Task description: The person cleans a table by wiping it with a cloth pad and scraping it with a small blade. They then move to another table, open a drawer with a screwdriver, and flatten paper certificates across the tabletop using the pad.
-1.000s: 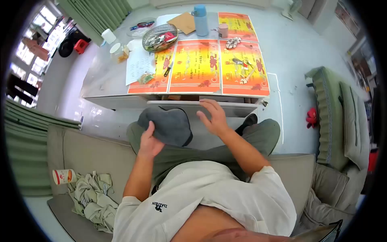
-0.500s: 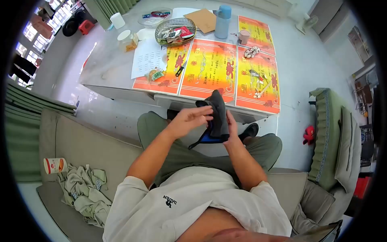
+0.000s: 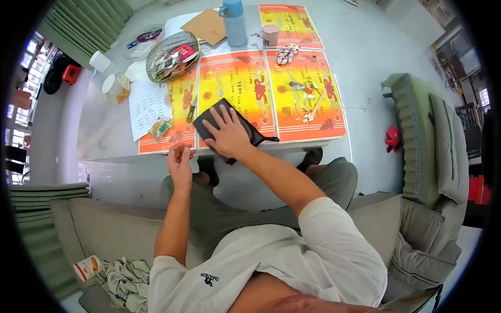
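A flat dark grey cloth pouch with a black loop strap lies on the orange and yellow certificates near the table's front edge. My right hand rests flat on top of the pouch, fingers spread, covering its middle. To the left of it, my left hand hovers just off the table edge with its fingers loosely bent and nothing visible in them. Beside the pouch's left corner lies a black-handled knife. A small green-and-clear packet sits close by on the certificates and paper.
A glass basket of packets, a blue bottle, a pink mug and a brown envelope stand or lie farther back. Small scraps lie on the right certificate. A sofa is around me.
The pouch has gone from between my hands over my lap onto the table, its blue side now hidden. My right hand has flattened onto it; my left hand has come away. The view has shifted.
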{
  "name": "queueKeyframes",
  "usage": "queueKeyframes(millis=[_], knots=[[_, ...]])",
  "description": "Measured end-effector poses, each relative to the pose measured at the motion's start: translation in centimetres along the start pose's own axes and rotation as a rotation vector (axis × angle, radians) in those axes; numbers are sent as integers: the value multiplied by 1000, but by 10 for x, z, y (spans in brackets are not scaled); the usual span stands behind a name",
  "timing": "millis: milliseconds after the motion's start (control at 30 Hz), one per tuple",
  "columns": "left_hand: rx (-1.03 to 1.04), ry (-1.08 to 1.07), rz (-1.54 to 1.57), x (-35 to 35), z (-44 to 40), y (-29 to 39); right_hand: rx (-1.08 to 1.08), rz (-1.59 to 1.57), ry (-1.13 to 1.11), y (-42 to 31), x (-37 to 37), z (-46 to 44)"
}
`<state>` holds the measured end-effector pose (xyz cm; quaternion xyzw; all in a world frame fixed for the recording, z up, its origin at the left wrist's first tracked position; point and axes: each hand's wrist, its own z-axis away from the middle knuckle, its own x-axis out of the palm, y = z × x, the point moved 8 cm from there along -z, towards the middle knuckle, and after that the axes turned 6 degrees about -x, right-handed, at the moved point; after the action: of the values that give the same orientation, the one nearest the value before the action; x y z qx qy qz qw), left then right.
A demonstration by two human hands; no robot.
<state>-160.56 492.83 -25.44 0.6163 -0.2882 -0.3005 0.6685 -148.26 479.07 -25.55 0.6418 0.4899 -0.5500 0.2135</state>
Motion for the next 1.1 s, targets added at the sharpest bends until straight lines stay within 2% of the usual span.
queueKeyframes(millis=[67,167,300,400,467,567,667,833,900,1033,1100], knots=[[98,-4,-45,20,-3,-3,-11,-29,-23,6,3,6],[189,-56,-294,46,-21,-11,60,-6,28,35,-11,22],[236,-123,-369,76,-43,-21,185,43,194,96,-54,68],[245,-131,-580,85,-55,-32,247,175,211,149,-83,106],[259,-91,-575,84,-63,-38,244,274,173,184,-97,127],[357,-14,-639,86,-57,-32,272,239,160,217,-110,148],[461,30,-796,95,-46,-16,237,246,163,220,-113,146],[436,27,-875,100,-46,-16,275,183,207,213,-109,146],[465,40,-872,99,-47,-20,203,193,208,201,-104,143],[436,7,-918,102,-44,-15,87,93,276,148,-82,121],[487,16,-872,101,-44,-16,65,92,242,106,-79,99]])
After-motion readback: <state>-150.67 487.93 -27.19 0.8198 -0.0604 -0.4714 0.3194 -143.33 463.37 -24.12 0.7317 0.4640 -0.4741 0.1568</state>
